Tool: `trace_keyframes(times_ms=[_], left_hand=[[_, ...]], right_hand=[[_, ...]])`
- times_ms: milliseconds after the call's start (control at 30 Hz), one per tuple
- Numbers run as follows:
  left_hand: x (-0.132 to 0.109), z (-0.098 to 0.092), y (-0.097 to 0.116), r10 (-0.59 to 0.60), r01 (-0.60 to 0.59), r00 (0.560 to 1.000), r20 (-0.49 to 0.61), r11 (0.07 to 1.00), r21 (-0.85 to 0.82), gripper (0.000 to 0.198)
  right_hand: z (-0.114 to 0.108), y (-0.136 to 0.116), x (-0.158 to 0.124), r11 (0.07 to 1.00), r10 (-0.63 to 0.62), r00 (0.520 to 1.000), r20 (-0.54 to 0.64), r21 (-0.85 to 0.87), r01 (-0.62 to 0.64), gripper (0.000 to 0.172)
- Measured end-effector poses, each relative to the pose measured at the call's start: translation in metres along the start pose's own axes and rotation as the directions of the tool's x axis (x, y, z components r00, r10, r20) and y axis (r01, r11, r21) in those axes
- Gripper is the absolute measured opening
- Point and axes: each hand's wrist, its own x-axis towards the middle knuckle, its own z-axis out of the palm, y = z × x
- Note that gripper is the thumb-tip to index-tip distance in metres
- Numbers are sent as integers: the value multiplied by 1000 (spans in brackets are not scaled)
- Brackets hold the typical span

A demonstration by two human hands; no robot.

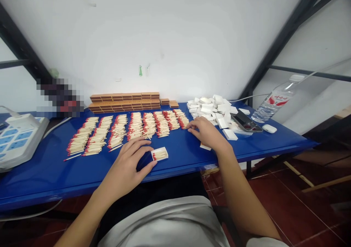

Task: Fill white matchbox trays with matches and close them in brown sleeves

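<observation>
My left hand (131,159) grips a small white matchbox tray (166,157) at its left end, between thumb and fingers. Several red-tipped matches (159,155) lie in the tray, which rests on the blue table (181,155) near its front edge. My right hand (204,132) is at the near right edge of the rightmost match pile (181,118). Its fingers are curled with the tips close together; what they hold, if anything, is hidden. Several more match piles (135,124) stretch leftward in slanted rows.
Brown matchbox sleeves (123,103) are stacked along the wall. White trays (208,108) lie heaped at the right, by a phone (245,122), a white earphone case (269,128) and a tilted water bottle (275,102). A power strip (20,141) sits at the left end.
</observation>
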Motion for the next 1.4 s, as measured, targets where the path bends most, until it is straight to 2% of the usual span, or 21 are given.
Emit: trace_keyframes(times_ms=[600, 767, 933, 1400], left_hand=[[0, 0, -1, -1, 1, 1000, 13, 1000, 11, 24], [0, 0, -1, 3, -3, 1000, 9, 1000, 10, 23], [0, 0, -1, 1, -2, 1000, 11, 1000, 12, 23], [0, 0, -1, 0, 0, 1000, 0, 1000, 4, 23]], right_hand=[[-1, -1, -2, 997, 55, 998, 2, 56, -56, 10], [0, 1, -1, 998, 45, 999, 21, 50, -46, 15], [-2, -1, -1, 996, 62, 998, 15, 56, -62, 8], [2, 6, 0, 999, 18, 1000, -9, 43, -18, 12]])
